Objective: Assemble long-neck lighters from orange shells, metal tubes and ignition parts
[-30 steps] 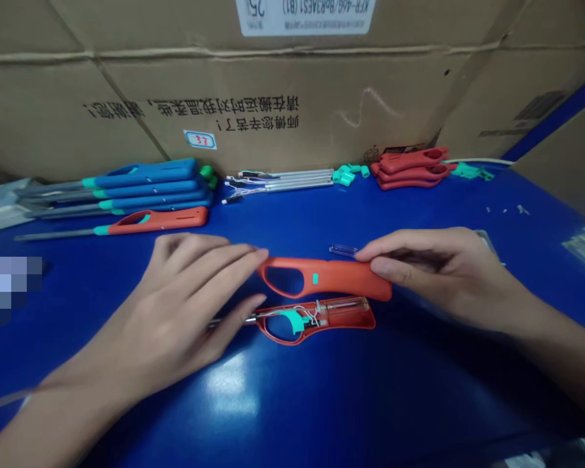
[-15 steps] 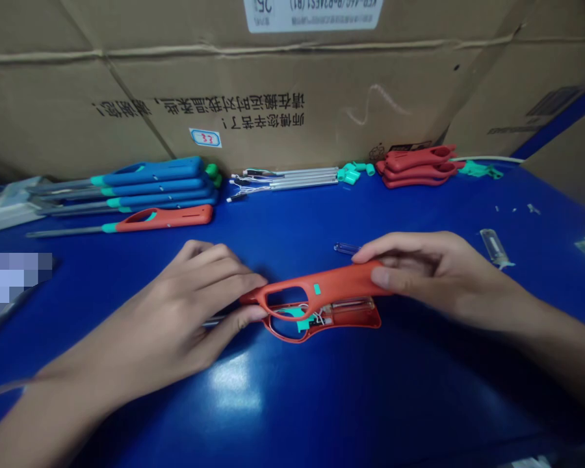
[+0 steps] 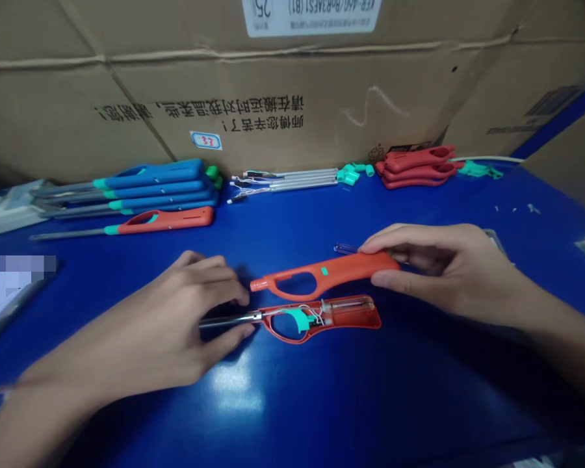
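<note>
An orange-red half shell (image 3: 358,267) with a small green tab is pinched at its right end by my right hand (image 3: 433,260). Just below it on the blue table lies the other half shell (image 3: 358,320), its inside facing up. In that shell sit a green trigger (image 3: 299,318), thin white wires and a clear tube. A metal rod (image 3: 229,320) runs left from the shell, passing under my left hand (image 3: 195,318). The fingers and thumb of my left hand are apart around the rod; whether they touch it is hidden.
Behind stand a cardboard box (image 3: 253,78), stacked blue lighters (image 3: 160,182), one red lighter (image 3: 166,219), metal rods with wires (image 3: 305,179), green parts (image 3: 353,173) and red shells (image 3: 419,168). A clear tube (image 3: 345,248) lies behind my right hand.
The upper half shell has moved up and to the right, away from the lower one, with my right hand. My left fingers have let go of its left end and opened.
</note>
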A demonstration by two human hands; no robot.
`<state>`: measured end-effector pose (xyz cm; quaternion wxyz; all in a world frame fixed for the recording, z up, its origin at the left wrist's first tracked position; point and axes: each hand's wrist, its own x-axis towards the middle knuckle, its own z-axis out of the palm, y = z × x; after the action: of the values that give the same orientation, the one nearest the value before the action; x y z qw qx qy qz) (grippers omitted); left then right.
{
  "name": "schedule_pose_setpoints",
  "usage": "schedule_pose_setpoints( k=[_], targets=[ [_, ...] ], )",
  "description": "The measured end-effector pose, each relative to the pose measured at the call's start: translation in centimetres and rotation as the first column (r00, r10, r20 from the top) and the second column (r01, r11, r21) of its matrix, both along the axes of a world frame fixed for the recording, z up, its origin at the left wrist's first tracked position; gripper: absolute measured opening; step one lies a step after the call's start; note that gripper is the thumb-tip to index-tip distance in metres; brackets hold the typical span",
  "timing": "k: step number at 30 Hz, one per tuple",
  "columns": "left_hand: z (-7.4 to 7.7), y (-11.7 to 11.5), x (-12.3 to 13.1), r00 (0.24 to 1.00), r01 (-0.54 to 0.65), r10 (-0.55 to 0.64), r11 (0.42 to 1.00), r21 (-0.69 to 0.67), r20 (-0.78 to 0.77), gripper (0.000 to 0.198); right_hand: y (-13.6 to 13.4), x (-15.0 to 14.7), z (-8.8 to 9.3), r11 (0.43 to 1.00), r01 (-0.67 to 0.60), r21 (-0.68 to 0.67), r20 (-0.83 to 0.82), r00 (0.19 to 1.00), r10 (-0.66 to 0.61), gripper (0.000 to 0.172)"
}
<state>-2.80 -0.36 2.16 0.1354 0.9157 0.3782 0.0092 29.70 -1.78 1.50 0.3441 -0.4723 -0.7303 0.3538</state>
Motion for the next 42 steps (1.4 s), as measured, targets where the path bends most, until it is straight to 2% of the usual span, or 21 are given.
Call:
schedule_pose_setpoints(
  k=[8, 31, 38, 42],
  targets=[
    [0.11, 0.30, -0.05, 1.000, 0.020, -0.020, 0.997, -0.079, 0.009, 0.021, -0.24, 0.15, 0.18, 0.996, -0.086, 0.034, 0.103, 0.991, 0.082, 0.022],
    [-0.01, 0.27, 0.00, 0.998, 0.028, -0.023, 0.995, -0.097, 0.053, 0.015, -0.32, -0.18, 0.35, 0.978, -0.195, 0.077, 0.203, 0.963, 0.176, 0.015],
    [-0.06, 0.20, -0.07, 0.998, 0.009, -0.004, 0.996, -0.089, 0.059, 0.014, -0.46, -0.13, -0.26, 0.958, -0.286, 0.028, 0.289, 0.919, 0.266, 0.014],
    [0.15, -0.03, 0.04, 0.999, 0.003, 0.001, 0.997, -0.080, 0.046, 0.021, -0.78, -0.34, -0.32, 0.951, -0.308, -0.010, 0.343, 0.893, 0.292, 0.019]
  ],
)
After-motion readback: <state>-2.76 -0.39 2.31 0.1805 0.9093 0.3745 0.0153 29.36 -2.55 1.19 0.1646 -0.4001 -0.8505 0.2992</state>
